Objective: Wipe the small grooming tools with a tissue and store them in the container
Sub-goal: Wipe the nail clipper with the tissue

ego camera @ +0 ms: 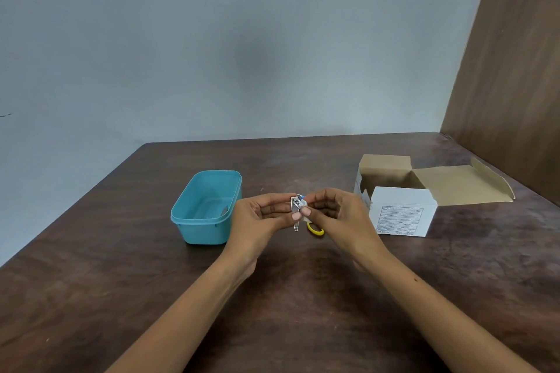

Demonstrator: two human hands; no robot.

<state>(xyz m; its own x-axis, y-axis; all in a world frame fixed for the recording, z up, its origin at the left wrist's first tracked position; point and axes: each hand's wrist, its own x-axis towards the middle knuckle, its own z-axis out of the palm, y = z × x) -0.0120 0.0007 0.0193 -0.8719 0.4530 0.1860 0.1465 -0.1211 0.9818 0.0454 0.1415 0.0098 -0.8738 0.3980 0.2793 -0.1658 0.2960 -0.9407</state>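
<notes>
Nail clipper up in the air, over the brown table, between both hands. Blue container just left, white box off right. Left hand pinching clipper by thumb and fingers. Right hand pinching small white tissue against clipper's top end. Yellow handle peeking out below, on table.

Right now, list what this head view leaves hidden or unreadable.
- Yellow-handled tool: mostly hidden under the right hand.
- Tissue: a white scrap shows between fingers.
- Teal container: near wall hides part of its floor.
- White box: label print too small.
</notes>
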